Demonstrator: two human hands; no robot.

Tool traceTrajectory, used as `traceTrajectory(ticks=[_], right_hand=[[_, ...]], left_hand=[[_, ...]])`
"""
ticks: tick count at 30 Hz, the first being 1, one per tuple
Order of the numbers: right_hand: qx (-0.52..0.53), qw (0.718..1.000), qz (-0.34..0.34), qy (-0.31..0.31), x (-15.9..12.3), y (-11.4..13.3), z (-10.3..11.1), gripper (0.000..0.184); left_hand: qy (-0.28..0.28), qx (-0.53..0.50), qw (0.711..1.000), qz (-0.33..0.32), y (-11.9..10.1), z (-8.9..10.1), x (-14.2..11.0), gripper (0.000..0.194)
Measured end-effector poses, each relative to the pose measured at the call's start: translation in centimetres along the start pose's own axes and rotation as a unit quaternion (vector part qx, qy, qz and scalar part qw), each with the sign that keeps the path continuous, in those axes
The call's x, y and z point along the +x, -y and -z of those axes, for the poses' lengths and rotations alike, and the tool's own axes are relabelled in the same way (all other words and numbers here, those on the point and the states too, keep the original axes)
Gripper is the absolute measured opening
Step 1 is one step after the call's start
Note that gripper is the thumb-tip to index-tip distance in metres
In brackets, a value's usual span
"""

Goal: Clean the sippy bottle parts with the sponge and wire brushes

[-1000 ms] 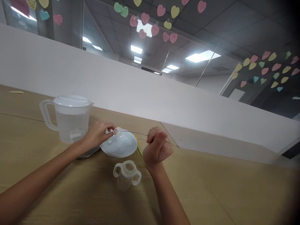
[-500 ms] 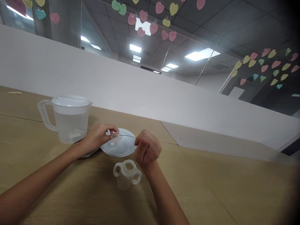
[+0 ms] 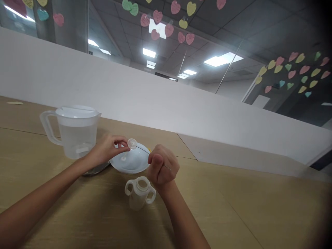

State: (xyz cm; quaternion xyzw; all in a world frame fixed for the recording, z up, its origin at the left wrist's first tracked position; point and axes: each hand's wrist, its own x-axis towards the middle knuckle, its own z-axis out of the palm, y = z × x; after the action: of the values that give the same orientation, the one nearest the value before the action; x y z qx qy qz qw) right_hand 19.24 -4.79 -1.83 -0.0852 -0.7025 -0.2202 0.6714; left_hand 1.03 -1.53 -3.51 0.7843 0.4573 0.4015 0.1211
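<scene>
Between thumb and fingers, my left hand pinches a small clear round piece that looks like a silicone bottle nipple. My right hand is closed around a thin metal wire. One end of the wire reaches the nipple, and a twisted end sticks out behind the right fist. Whether the wire's tip is inside the nipple I cannot tell. Both hands are over a white plate, which has a small white piece on it. A translucent two-handled bottle stands uncapped in front of the plate.
A lidded plastic jug of clear liquid stands on the left. Partly under my left forearm lies a dark, metal-rimmed round item. Something small and yellow shows at the plate's right edge. A white partition runs behind the table.
My left hand has raised the nipple slightly and turned it, so that its round face shows differently. The wire now slants more. My right hand has barely moved.
</scene>
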Motion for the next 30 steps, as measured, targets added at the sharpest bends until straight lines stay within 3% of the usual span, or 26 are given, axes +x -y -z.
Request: traceTrajectory(ticks=[3, 10, 16, 30], right_hand=[[0.012, 1.000, 0.005, 0.020, -0.05, 0.27, -0.14, 0.039], [0.039, 0.999, 0.013, -0.003, -0.10, 0.56, -0.34, 0.039], [-0.004, 0.999, 0.017, 0.028, 0.03, 0.75, 0.03, 0.044], [-0.006, 1.000, 0.013, 0.015, 0.18, 0.87, 0.11, 0.044]], left_hand=[[-0.009, 0.003, 1.000, 0.002, 0.20, -0.08, 0.07, 0.027], [-0.015, 0.015, 1.000, 0.014, 0.21, 0.01, 0.14, 0.028], [-0.023, 0.015, 0.999, 0.026, 0.19, 0.59, 0.10, 0.031], [-0.024, 0.012, 1.000, 0.005, 0.51, 0.00, 0.06, 0.031]])
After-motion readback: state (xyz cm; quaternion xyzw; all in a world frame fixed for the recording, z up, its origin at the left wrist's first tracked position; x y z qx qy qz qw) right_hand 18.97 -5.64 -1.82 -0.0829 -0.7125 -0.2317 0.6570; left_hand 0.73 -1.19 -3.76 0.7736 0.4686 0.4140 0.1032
